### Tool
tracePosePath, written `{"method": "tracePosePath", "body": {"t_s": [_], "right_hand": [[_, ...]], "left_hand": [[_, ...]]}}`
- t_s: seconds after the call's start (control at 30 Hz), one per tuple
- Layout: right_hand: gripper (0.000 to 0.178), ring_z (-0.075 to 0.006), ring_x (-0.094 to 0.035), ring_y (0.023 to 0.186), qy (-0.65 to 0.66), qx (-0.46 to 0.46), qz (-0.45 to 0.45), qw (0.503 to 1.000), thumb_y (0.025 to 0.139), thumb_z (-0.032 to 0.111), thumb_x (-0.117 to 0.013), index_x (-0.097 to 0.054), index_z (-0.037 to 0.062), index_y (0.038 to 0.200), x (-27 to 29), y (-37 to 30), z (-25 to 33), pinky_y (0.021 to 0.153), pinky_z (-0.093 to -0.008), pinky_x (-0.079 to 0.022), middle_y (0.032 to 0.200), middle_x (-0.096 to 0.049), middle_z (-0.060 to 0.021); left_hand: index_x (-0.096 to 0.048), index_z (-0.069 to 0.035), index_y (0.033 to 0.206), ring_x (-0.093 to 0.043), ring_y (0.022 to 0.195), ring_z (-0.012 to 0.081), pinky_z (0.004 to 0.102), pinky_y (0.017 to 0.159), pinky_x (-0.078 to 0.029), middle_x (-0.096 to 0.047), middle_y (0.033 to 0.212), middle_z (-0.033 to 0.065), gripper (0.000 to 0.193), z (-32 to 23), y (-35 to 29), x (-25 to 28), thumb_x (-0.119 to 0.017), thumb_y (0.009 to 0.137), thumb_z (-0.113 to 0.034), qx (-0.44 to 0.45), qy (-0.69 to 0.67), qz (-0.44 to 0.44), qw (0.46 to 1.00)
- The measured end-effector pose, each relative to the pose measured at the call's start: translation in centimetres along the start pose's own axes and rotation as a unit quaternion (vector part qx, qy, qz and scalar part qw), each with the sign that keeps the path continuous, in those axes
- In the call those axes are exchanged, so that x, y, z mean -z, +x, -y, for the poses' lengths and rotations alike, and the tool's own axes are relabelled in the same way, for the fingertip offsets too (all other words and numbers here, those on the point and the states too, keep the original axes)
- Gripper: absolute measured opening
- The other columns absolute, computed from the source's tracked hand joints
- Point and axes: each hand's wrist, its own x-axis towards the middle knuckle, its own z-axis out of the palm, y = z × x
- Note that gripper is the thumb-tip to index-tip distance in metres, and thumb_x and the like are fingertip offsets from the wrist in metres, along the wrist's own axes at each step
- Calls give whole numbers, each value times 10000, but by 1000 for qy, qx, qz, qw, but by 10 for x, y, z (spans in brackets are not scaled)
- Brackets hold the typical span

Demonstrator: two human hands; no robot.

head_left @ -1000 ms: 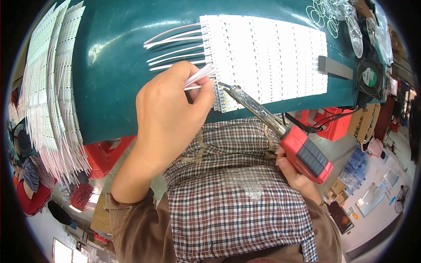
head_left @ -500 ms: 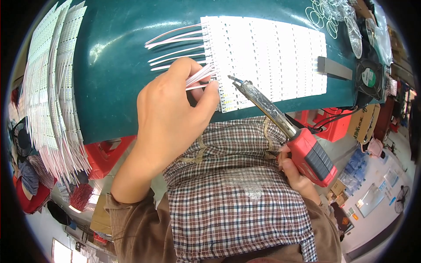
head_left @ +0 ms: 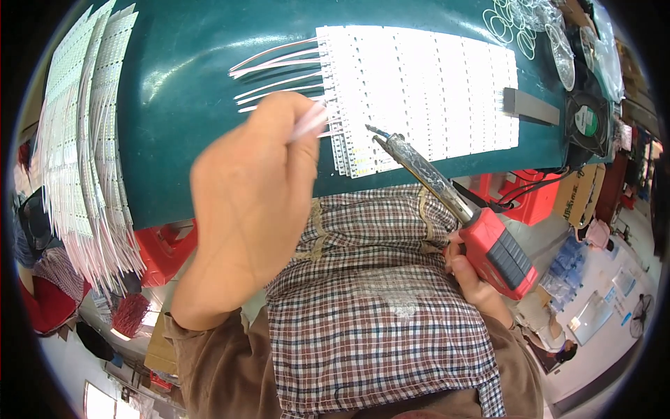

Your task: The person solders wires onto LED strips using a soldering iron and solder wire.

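Wire pinched, iron poised at strip ends

Left hand [head_left: 251, 202] raised above the bench edge, fingers closed narrow around a thin white wire [head_left: 307, 124], pinched just behind its free end. Right hand [head_left: 474, 276] wrapped tight on the red handle of a soldering iron [head_left: 447, 202], thumb and fingers all the way round, barrel slanting up toward 10 o'clock. Iron tip [head_left: 370, 130] hovering just above the near ends of the white LED strips [head_left: 426, 91], apparently not touching. Strips laid side by side on the green bench top [head_left: 181, 105], at 12 o'clock from the body. More white wires [head_left: 276, 66] already fanning out from the strips' left ends, toward 9 o'clock. Stack of spare strips [head_left: 84, 153] well apart at 9 o'clock; small fan [head_left: 586, 120] at 2 o'clock.

Wire likely feather-light, limp, springy: best gripped close to the bared end for aim, never mid-length. Strips thin, flexible, easily shifted; probably better steadied flat than lifted. Iron rigid, top-heavy at the handle, hot along the metal barrel: handle only.
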Motion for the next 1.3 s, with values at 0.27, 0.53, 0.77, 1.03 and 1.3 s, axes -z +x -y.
{"method": "tracePosePath", "body": {"t_s": [0.27, 0.53, 0.77, 1.03, 1.3], "right_hand": [[262, -310, -674, 675, 1, 72, -15, 997, 758, 100, -795, -686, -22, 962, -8, 0, -10, 587, -364, -530, 836, -675, -144], [278, -331, -691, 698, -18, 88, 37, 995, 710, 48, -800, -679, -20, 951, -7, 7, -12, 615, -385, -561, 833, -672, -147], [294, -330, -693, 698, -4, 73, 35, 997, 707, 47, -801, -681, -18, 967, -9, 6, -14, 614, -387, -561, 843, -676, -148], [280, -326, -687, 689, -4, 96, 4, 995, 722, 72, -804, -675, -18, 954, -9, 6, -11, 598, -377, -550, 830, -667, -141], [266, -326, -691, 683, -10, 80, 23, 996, 723, 74, -803, -678, -20, 938, -8, 6, -9, 602, -378, -555, 805, -664, -139]], "left_hand": [[-583, -36, 770, -627, 580, 280, 385, 532, -459, -640, 667, 103, 199, 7, -1, -24, -721, 867, -140, 9, -22, -5, 1000], [-586, -22, 727, -638, 600, 304, 398, 549, -473, -653, 683, 119, 200, 7, 2, -26, -706, 845, -130, 23, -10, -8, 1000], [-596, -21, 728, -647, 587, 283, 389, 544, -480, -660, 683, 113, 194, 7, 1, -27, -710, 838, -133, 38, -8, -3, 999], [-613, -20, 724, -658, 590, 270, 379, 551, -490, -670, 688, 111, 183, 9, 4, -24, -714, 830, -129, 41, -29, 5, 999], [-628, -19, 732, -672, 625, 284, 386, 571, -496, -681, 709, 122, 167, 11, 5, -22, -712, 828, -127, 29, -32, 19, 999]]}}
